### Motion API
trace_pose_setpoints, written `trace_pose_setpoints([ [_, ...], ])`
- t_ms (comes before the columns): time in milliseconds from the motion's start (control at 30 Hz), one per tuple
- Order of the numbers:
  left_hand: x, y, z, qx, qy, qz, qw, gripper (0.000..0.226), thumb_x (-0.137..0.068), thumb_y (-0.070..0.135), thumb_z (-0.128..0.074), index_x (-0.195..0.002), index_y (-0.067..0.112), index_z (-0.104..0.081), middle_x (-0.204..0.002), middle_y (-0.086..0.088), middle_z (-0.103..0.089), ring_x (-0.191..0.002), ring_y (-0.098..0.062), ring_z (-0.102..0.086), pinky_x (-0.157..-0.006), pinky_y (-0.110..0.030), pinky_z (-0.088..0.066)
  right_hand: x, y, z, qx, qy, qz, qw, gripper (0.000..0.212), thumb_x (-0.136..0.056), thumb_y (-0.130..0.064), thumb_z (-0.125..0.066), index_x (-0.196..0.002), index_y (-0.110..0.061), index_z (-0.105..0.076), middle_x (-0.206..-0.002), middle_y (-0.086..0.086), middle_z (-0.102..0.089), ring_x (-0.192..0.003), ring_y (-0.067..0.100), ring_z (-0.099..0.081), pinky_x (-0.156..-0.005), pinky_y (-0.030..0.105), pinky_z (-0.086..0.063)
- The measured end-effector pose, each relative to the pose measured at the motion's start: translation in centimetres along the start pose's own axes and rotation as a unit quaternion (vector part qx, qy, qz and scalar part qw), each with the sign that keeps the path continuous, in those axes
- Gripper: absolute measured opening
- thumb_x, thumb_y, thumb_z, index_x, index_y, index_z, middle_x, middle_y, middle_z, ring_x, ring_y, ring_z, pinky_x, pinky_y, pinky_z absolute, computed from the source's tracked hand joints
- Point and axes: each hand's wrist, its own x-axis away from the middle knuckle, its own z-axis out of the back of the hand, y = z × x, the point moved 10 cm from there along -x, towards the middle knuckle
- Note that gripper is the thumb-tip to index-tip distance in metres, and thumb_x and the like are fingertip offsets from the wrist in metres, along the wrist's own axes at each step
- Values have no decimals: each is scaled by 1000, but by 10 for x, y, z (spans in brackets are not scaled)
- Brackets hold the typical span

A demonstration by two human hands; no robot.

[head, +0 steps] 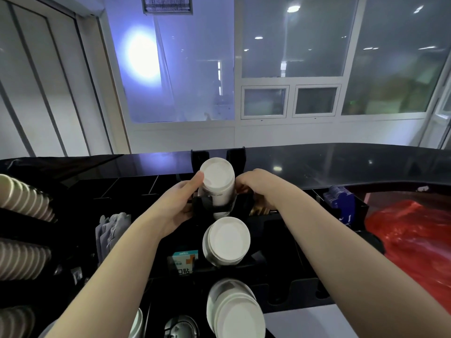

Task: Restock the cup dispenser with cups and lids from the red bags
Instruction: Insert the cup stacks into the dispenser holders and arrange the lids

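We take the black dispenser (244,215) on the dark tabletop (341,164) as our landmark. At its far slot we see a stack of white lids (217,184) standing in the holder, and both hands are on it. The left hand (178,206) curls around the stack's left side, thumb up against the top lid's rim, so it is clamped on the stack. The right hand (253,184) reaches in from the right side of the same stack; its fingers bend down behind the lids and the holder wall, and we cannot tell whether they grip the stack or only touch it. Nearer to us in the dispenser, a second stack of lids (227,241) sits in the middle slot, and a third stack (236,311) lies in the nearest slot. To the dispenser's right, a red bag (415,242) rests crumpled beside it. To the dispenser's left, rows of paper cups (24,198) lie on their sides, and a bundle of grey sleeves (112,230) stands between those cups and the dispenser's middle.
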Motion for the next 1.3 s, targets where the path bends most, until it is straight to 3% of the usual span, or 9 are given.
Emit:
trace_pose_setpoints([
  [233, -2, 0, 11, -36, 29, -4, 999, 93, -41, 75, -69, -113, 15, -66, -99, 1, -74, -82, -12, -71, -75, -27, -50, -2, -5, -1, 39, -4, -22, 999, 7, -79, 0, -56, -86, 0, -55, -87, 18, -50, -75, 31, -47, -71, 43, -45],
  [400, -1, 2, 5, -26, 20, -7, 999, 89, -45, 70, -69, -112, 11, -66, -99, -2, -74, -81, -13, -70, -75, -27, -50, -2, -3, 0, 18, 12, -36, 999, 12, -79, 3, -51, -70, -5, -49, -80, 15, -46, -75, 28, -41, -69, 37, -39],
  [567, -2, 0, 2, -9, 4, 15, 1000, 72, -48, 62, -71, -103, 15, -69, -89, 0, -75, -73, -11, -70, -79, -29, -54, -1, 1, -3, 30, 7, -72, 997, 22, -88, -1, -46, -67, -8, -44, -70, 9, -41, -78, 24, -39, -70, 33, -37],
  [733, 0, 1, -2, -14, -10, 28, 999, 45, -61, 53, -75, -90, 18, -72, -83, 1, -75, -70, -11, -71, -75, -28, -53, -2, 9, -5, -13, 7, -81, 997, 5, -91, -9, -49, -90, -10, -54, -105, 12, -61, -91, 24, -52, -77, 34, -46],
  [800, 2, 0, -3, -18, -14, 23, 999, 33, -70, 50, -73, -83, 19, -76, -82, 2, -76, -71, -10, -71, -75, -28, -51, -3, 11, -4, -57, 4, -54, 997, 7, -89, -13, -51, -85, -14, -56, -100, 6, -62, -91, 21, -50, -71, 32, -46],
  [867, 6, 0, -5, -21, -24, 17, 999, 30, -64, 54, -72, -75, 28, -79, -85, 4, -76, -74, -8, -72, -77, -28, -49, -3, 11, -4, -81, -3, -34, 996, 7, -88, -14, -52, -82, -16, -54, -90, 2, -56, -88, 20, -45, -65, 30, -44],
  [967, 9, 1, -6, -8, -29, 16, 999, 35, -54, 56, -74, -72, 27, -79, -88, 2, -76, -76, -8, -72, -77, -28, -49, -1, 10, -6, -73, -2, -36, 997, 4, -88, -15, -50, -88, -18, -48, -90, 2, -46, -88, 20, -40, -68, 31, -40],
  [1133, 8, 2, -1, -13, -17, 19, 1000, 62, -49, 59, -76, -96, 19, -71, -86, 0, -75, -74, -13, -71, -88, -33, -52, -4, 9, -7, -84, -17, -34, 996, 7, -88, -16, -46, -94, -17, -49, -91, 4, -49, -87, 20, -31, -71, 34, -34],
  [1300, 5, 3, 0, -24, -4, 9, 1000, 62, -43, 64, -73, -90, 24, -68, -78, 5, -74, -71, -13, -66, -86, -33, -50, -13, 8, -6, -50, -26, -44, 997, 27, -89, -21, -49, -110, -9, -62, -89, 1, -61, -90, 18, -36, -74, 38, -46],
])
